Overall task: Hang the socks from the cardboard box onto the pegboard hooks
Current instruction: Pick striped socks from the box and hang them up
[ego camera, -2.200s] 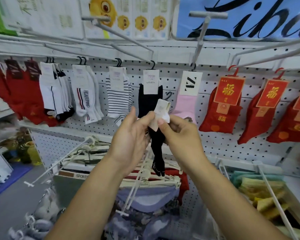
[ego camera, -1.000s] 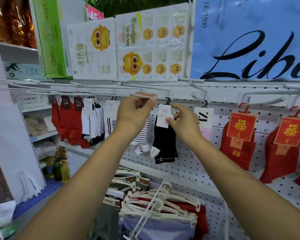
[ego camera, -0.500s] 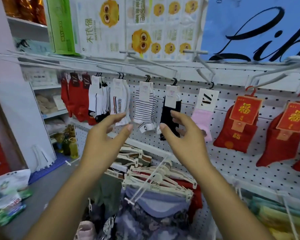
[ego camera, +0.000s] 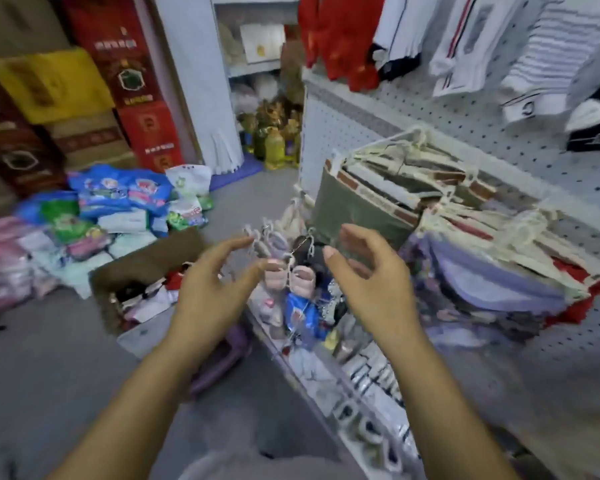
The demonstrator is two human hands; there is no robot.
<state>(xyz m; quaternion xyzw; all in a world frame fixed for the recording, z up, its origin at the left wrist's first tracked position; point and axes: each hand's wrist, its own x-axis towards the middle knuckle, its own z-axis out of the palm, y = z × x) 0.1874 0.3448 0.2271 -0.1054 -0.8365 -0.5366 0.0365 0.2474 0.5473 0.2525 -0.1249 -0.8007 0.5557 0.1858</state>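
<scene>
L hand [ego camera: 208,285] and R hand [ego camera: 371,282] hovered mid-frame, fingers spread and loosely curved, gripping nothing. Brown cardboard box [ego camera: 146,261] sat open on the floor just left of & beyond the L hand, w/ blurry red, white & dark socks [ego camera: 146,301] jumbled inside. Farther off, upper right: pegboard [ego camera: 465,116] w/ hanging socks [ego camera: 465,46].

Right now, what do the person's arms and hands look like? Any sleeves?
Both arms are bare, with no sleeves in view. The left hand and right hand wear no gloves, and I see no watch, bracelet or ring. The nails look short and plain, though the picture is blurry.
</scene>
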